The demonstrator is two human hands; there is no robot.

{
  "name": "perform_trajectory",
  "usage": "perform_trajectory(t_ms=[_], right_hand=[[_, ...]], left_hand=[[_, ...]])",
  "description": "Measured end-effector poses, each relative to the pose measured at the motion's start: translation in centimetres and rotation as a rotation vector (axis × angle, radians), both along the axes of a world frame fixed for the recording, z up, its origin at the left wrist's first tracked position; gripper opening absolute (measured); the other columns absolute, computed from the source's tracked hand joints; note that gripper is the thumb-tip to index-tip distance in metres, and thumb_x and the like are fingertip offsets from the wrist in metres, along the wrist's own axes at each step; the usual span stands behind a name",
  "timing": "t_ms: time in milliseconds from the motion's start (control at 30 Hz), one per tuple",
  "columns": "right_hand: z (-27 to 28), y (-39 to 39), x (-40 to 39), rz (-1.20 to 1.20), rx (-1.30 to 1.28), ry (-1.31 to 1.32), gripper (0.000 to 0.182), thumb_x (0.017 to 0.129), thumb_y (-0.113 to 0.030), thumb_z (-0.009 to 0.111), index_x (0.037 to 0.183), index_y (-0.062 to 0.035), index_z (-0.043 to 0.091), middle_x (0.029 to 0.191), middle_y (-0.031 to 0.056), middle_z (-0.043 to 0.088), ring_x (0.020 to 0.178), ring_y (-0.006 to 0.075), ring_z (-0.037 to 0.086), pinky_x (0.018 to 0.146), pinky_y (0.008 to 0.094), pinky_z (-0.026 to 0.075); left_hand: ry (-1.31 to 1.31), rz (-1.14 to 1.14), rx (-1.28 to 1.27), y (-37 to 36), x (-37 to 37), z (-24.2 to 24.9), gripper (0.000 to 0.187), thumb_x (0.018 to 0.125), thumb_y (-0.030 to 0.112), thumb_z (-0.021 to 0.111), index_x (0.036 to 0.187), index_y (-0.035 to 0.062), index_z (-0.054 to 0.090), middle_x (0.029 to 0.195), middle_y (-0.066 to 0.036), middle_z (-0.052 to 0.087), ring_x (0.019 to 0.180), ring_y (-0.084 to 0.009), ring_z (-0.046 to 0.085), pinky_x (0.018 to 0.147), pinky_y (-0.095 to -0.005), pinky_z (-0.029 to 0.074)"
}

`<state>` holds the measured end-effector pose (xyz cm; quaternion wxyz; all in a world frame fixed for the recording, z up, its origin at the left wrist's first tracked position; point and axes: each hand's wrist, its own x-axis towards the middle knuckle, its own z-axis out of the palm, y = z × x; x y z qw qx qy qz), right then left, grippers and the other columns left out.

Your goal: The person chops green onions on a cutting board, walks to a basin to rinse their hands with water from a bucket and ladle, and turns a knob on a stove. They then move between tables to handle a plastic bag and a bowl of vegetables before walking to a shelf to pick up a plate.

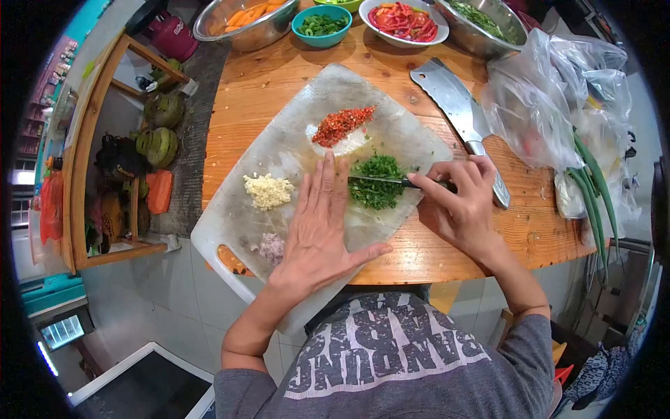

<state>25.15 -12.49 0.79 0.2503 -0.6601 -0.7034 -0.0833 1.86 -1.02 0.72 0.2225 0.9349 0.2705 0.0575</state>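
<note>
My left hand (317, 227) lies flat on the white cutting board (279, 150), fingers stretched out and thumb spread, just left of the chopped greens (380, 180). Closed round the black handle of a small knife (380, 180) is my right hand (460, 199); the thin blade crosses the greens and its tip is close to my left fingers. Chopped red chili (342, 126) lies above my left fingertips. Minced garlic (269, 191) sits left of that hand, with a small pinkish minced pile (270, 248) below it, near the board's handle hole.
A cleaver (447, 98) lies right of the board on the wooden table (241, 98). Bowls of carrots (241, 35), greens (322, 35) and red peppers (403, 35) stand at the back. Plastic bags (534, 105) and long green stalks (593, 188) are at the right.
</note>
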Motion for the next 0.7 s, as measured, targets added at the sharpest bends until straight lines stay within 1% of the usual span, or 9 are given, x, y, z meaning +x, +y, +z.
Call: perform_trajectory(t_ms=[67, 100, 200, 267, 300, 400, 600, 633, 700], right_hand=[[1.2, -0.6, -1.1, -0.034, 0.044, -0.130, 0.047, 0.066, -0.013, 0.076, 0.112, -0.0191, 0.074, 0.094, -0.0022, 0.061, 0.087, 0.0166, 0.056, 0.097, 0.0466, 0.034], [1.4, -0.9, -1.6, -0.037, 0.037, -0.153, 0.048, 0.066, -0.015, 0.078, 0.113, -0.0179, 0.074, 0.095, -0.0030, 0.062, 0.086, 0.0148, 0.056, 0.097, 0.0464, 0.033], [0.7, -1.3, -1.9, -0.062, 0.005, -0.096, 0.047, 0.066, -0.014, 0.077, 0.113, -0.0180, 0.073, 0.095, -0.0031, 0.062, 0.085, 0.0147, 0.056, 0.097, 0.0466, 0.033], [1.7, -1.6, -2.7, -0.074, -0.002, -0.124, 0.046, 0.067, -0.014, 0.077, 0.113, -0.0175, 0.073, 0.093, -0.0029, 0.061, 0.084, 0.0153, 0.055, 0.097, 0.0468, 0.033], [2.0, -1.9, -3.1, -0.087, -0.010, -0.134, 0.046, 0.067, -0.013, 0.077, 0.113, -0.0173, 0.073, 0.092, -0.0029, 0.061, 0.084, 0.0157, 0.055, 0.097, 0.0470, 0.032], [0.3, -1.4, -2.3, -0.075, -0.016, -0.054, 0.046, 0.067, -0.013, 0.078, 0.113, -0.0173, 0.073, 0.090, -0.0034, 0.061, 0.083, 0.0160, 0.055, 0.097, 0.0473, 0.032], [1.0, -1.5, -2.1, -0.062, 0.011, -0.067, 0.046, 0.065, -0.013, 0.078, 0.111, -0.0176, 0.074, 0.090, -0.0033, 0.060, 0.085, 0.0159, 0.056, 0.096, 0.0471, 0.032], [1.1, -1.4, -2.4, -0.070, 0.018, -0.083, 0.045, 0.064, -0.013, 0.078, 0.108, -0.0184, 0.075, 0.090, -0.0032, 0.061, 0.086, 0.0167, 0.056, 0.096, 0.0475, 0.032], [1.1, -1.0, -1.6, -0.064, 0.009, -0.039, 0.044, 0.064, -0.013, 0.077, 0.108, -0.0192, 0.075, 0.090, -0.0032, 0.061, 0.087, 0.0177, 0.056, 0.095, 0.0474, 0.033]], left_hand=[[0.005, -0.019, 0.006, 0.1, 0.1, 0.0, 0.131, 0.075, 0.077, 0.063, 0.157, -0.0046, 0.001, 0.162, -0.030, 0.006, 0.151, -0.0429, 0.010, 0.124, -0.0505, 0.008], [0.004, -0.023, 0.008, 0.2, 0.1, 0.0, 0.131, 0.075, 0.077, 0.063, 0.157, -0.0048, 0.002, 0.162, -0.030, 0.006, 0.151, -0.0426, 0.010, 0.124, -0.0506, 0.008], [-0.006, -0.031, -0.006, 0.4, 0.0, 0.2, 0.132, 0.073, 0.077, 0.064, 0.156, -0.0053, 0.004, 0.162, -0.029, 0.007, 0.152, -0.0419, 0.010, 0.124, -0.0509, 0.008], [-0.024, -0.039, -0.054, 0.3, 0.2, 0.5, 0.132, 0.073, 0.077, 0.065, 0.156, -0.0055, 0.005, 0.162, -0.029, 0.007, 0.152, -0.0416, 0.010, 0.124, -0.0513, 0.008], [-0.011, -0.034, -0.039, 0.2, 0.0, 0.5, 0.133, 0.072, 0.077, 0.065, 0.156, -0.0056, 0.005, 0.162, -0.029, 0.007, 0.152, -0.0416, 0.010, 0.124, -0.0513, 0.008], [-0.011, -0.025, 0.006, 0.7, 0.2, 0.5, 0.133, 0.072, 0.077, 0.066, 0.156, -0.0058, 0.005, 0.162, -0.028, 0.008, 0.152, -0.0415, 0.010, 0.124, -0.0511, 0.009], [-0.022, -0.021, -0.005, 0.6, 0.0, 0.2, 0.132, 0.072, 0.076, 0.067, 0.156, -0.0052, 0.005, 0.162, -0.028, 0.008, 0.151, -0.0420, 0.010, 0.124, -0.0503, 0.009], [-0.023, -0.019, -0.003, 0.5, -0.1, 0.1, 0.132, 0.072, 0.076, 0.067, 0.157, -0.0050, 0.005, 0.162, -0.028, 0.008, 0.151, -0.0421, 0.010, 0.124, -0.0503, 0.009], [-0.027, -0.034, -0.019, 0.3, -0.1, 0.1, 0.132, 0.072, 0.076, 0.066, 0.157, -0.0045, 0.005, 0.163, -0.028, 0.007, 0.151, -0.0421, 0.010, 0.124, -0.0501, 0.009]])
